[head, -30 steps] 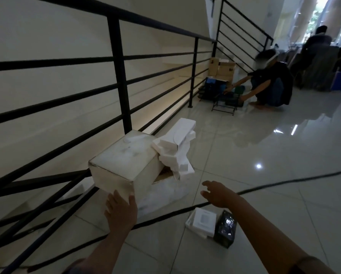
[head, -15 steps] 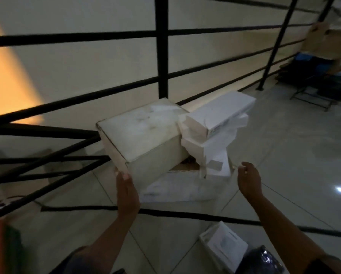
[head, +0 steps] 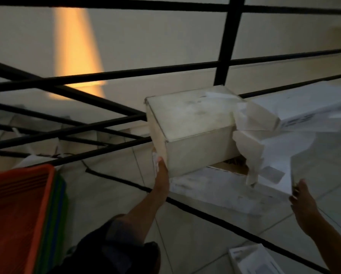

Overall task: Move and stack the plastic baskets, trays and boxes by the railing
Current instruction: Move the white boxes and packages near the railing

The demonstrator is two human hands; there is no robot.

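Note:
A large white box (head: 193, 123) rests on a flat white carton (head: 221, 186) on the floor beside the black railing (head: 227, 56). To its right lean several thin white boxes (head: 296, 109) in a loose pile. My left hand (head: 161, 171) presses against the lower left corner of the large box, fingers along its side. My right hand (head: 302, 196) touches the right edge of the flat carton under the pile. A stack of plastic baskets (head: 19, 210), orange on top with green and blue beneath, sits at the lower left.
A black cable (head: 205, 212) runs across the pale tiled floor under my arms. One small white box (head: 252, 260) lies at the bottom right. The railing bars cross close behind the boxes, with a drop beyond them.
My view has swung left and down, closer to the boxes; the orange basket stack has come into view. My right hand has reached the carton's right edge. My left hand stays on the large box.

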